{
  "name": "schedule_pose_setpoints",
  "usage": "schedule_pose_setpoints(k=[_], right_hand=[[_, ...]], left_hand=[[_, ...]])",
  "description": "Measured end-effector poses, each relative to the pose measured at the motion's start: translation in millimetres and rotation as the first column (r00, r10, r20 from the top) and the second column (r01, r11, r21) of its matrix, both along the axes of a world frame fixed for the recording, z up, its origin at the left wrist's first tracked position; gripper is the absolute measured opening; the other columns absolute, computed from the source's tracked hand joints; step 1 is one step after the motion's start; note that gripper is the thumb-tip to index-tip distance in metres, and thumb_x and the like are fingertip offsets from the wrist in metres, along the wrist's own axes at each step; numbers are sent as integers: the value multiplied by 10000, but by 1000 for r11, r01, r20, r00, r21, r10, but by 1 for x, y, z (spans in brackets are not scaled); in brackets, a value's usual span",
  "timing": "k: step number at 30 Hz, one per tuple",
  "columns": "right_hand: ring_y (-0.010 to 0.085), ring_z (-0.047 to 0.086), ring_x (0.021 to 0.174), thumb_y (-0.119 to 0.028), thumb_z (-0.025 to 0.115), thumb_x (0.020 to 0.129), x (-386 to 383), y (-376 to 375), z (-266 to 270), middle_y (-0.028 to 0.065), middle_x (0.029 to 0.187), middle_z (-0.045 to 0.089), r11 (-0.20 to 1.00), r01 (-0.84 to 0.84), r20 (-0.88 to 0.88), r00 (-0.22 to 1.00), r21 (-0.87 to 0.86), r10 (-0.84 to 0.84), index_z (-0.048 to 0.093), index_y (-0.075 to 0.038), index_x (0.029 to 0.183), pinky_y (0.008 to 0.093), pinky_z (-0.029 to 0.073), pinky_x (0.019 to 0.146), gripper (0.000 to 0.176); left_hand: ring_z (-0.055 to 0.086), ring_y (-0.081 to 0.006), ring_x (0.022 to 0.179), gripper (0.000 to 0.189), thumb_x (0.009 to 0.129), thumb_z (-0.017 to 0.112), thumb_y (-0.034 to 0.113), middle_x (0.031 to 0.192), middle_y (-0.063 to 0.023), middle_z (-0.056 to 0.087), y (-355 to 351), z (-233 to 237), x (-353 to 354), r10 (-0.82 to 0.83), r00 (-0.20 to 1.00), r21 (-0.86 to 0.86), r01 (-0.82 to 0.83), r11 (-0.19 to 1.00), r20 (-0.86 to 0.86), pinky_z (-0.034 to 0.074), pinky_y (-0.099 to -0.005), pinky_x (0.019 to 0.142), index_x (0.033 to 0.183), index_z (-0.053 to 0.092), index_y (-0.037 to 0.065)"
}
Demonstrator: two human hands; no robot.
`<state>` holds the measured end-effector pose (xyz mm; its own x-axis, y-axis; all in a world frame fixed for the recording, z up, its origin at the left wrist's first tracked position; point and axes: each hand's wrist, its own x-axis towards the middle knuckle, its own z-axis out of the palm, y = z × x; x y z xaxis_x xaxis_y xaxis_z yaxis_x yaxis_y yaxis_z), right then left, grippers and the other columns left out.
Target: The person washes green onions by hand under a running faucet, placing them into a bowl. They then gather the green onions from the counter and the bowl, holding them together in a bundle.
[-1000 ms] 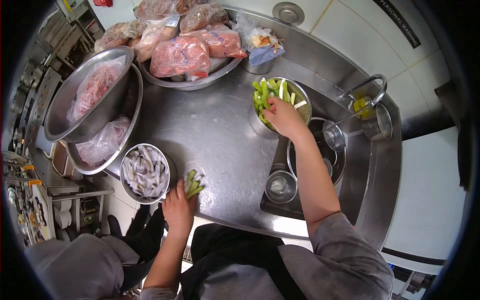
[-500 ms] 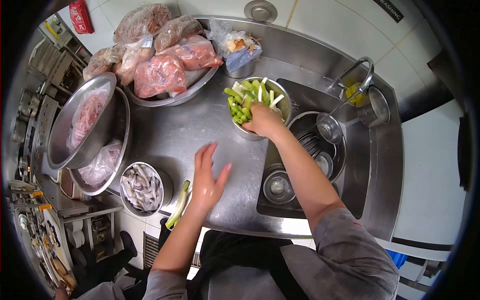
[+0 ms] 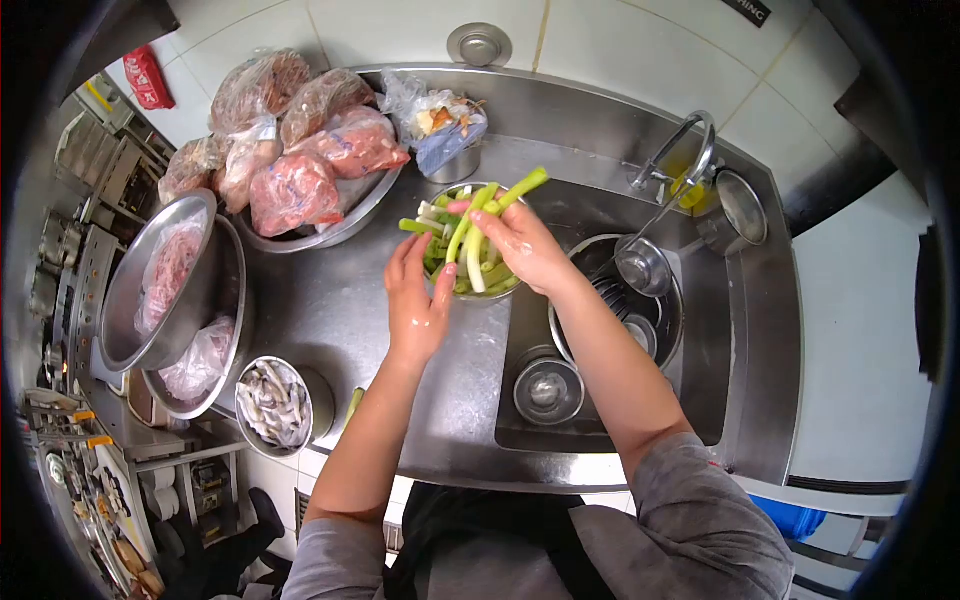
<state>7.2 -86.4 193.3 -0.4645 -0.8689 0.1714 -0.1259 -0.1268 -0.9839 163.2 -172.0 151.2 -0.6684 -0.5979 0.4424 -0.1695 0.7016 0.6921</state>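
The right hand was over the steel pot of cut greens. Its grip pinched a bunch of long green onion stalks, which were lifted clear of the pot, with their pale ends hanging down toward it and their green tips slanting up past its far rim. The left hand was at the pot's left rim, its grip spread, fingers apart and pointing up at the hanging stalks. I could not tell whether it touched them.

The pot stood on the steel tabletop. Just to its right was the sink, where a ladle lay. Beyond the pot and to its left sat a basin piled with bagged meat. A bowl of small fish stood well to the pot's near left.
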Motion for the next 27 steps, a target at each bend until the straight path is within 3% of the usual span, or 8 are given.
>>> schedule_pose_setpoints(k=[2,7,10,13,15,18,22,27], right_hand=[[211,589,1011,-160,429,994,-5,2,5,132,1062,604,988,-27,334,939,-152,77,459,-56,1110,356,467,910,159],[235,604,913,-173,492,969,-43,41,27,124,952,589,849,323,567,823,-418,-34,447,-66,1070,409,500,857,154],[163,581,728,-229,529,957,-98,93,-1,74,837,577,939,328,392,881,-105,-264,475,-68,1044,316,508,678,191],[89,485,501,-302,564,937,-150,143,-73,13,685,538,856,480,358,778,192,-516,502,-79,1000,240,406,426,240],[86,481,493,-332,559,937,-156,159,-70,2,644,519,784,592,309,722,188,-619,519,-80,955,240,394,405,256],[92,486,532,-369,524,952,-144,154,-47,-7,646,524,707,686,105,701,172,-705,542,-71,884,256,411,464,306],[144,548,920,-283,475,981,-153,152,-53,92,1004,583,738,673,420,685,-49,-596,533,-20,1116,266,446,825,301],[152,518,1070,-183,438,989,-158,164,-50,82,1171,550,767,627,407,742,-139,-533,478,9,1229,276,404,943,310]], left_hand=[[392,-388,1190,446,879,596,220,1299,-202,420,7,13,-6,56,997,-152,-63,986,-52,305,-489,1017,1269,489,31],[409,-351,1204,421,860,586,151,1307,-186,443,23,37,-31,-33,991,-280,-4,960,-128,294,-462,1024,1259,499,49],[442,-337,1169,368,847,574,107,1247,-167,489,47,47,-56,-150,935,-299,51,953,-321,317,-450,1006,1203,529,25],[569,-281,955,275,846,546,12,1121,-158,549,91,41,-99,-452,816,-7,482,876,-359,475,-358,808,1118,583,28],[568,-276,1018,302,893,565,87,1178,-171,513,132,33,-133,-445,834,390,548,740,-326,465,-354,877,1187,543,25],[543,-273,1095,407,956,508,260,1260,-185,471,168,-23,-217,-347,897,670,437,600,-274,432,-337,933,1297,477,41],[531,-226,1115,488,986,437,378,1316,-158,471,193,3,-261,-216,901,899,412,150,-377,405,-305,951,1348,433,50],[548,-157,1034,470,1003,402,368,1162,-95,581,182,-21,-275,-369,808,796,559,232,-460,443,-283,870,1360,413,63]])
